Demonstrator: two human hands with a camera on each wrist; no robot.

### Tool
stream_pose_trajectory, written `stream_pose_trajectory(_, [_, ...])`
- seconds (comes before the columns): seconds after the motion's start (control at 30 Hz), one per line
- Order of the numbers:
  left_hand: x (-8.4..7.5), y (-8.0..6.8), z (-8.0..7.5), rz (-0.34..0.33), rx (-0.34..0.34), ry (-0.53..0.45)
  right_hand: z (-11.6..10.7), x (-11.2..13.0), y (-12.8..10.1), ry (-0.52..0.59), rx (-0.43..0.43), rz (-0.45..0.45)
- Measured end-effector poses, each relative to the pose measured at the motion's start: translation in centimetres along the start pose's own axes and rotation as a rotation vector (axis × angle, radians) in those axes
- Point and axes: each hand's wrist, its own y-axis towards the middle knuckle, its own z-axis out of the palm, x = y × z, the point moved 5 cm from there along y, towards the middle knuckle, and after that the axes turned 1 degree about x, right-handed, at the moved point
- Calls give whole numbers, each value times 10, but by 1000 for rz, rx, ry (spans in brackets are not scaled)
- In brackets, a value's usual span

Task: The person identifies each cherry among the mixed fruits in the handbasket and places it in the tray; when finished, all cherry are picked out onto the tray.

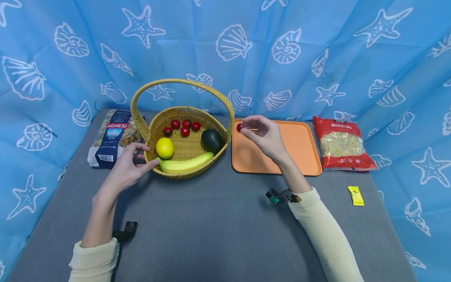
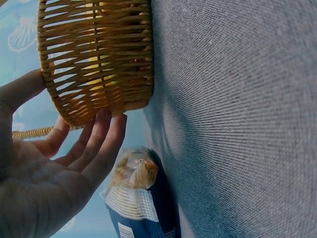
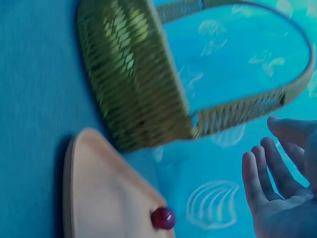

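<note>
A wicker basket (image 1: 186, 174) with a tall handle holds several red cherries (image 1: 184, 131), a yellow lemon (image 1: 165, 148), a dark avocado (image 1: 212, 141) and a banana (image 1: 186, 163). My left hand (image 1: 128, 166) holds the basket's left end, its thumb by the rim and its fingers against the outer weave (image 2: 99, 59). To the right lies an orange tray (image 1: 292, 145), with one cherry (image 3: 163, 218) at its far left corner. Above that corner hovers my right hand (image 1: 264, 135); in the right wrist view its fingers are loosely spread, apart from the cherry, with nothing between them.
A blue pasta bag (image 1: 114, 137) lies left of the basket, close to the left hand. Right of the tray is a red noodle bag (image 1: 341, 145), with a small yellow packet (image 1: 356, 196) nearer the front. A blue shell-patterned curtain (image 1: 246, 78) hangs behind the grey table (image 1: 211, 235).
</note>
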Motion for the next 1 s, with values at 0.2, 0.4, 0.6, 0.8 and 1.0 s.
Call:
stream_pose_trajectory(0.2, [-2, 2, 1, 1, 5, -5, 17, 37, -20, 28, 83, -129])
stream_pose_trajectory(0.4, [-2, 2, 1, 7, 8, -7, 51, 62, -18, 2, 219, -188])
stream_pose_trajectory(0.6, [0, 2, 1, 4, 13, -5, 92, 59, 7, 11, 346, -108])
stream_pose_trajectory(0.8, [0, 2, 1, 3, 13, -8, 126, 38, 48, -83, 409, -7])
stream_pose_trajectory(1.0, [0, 0, 0, -2, 8, -9, 148, 14, 79, -119, 443, 176])
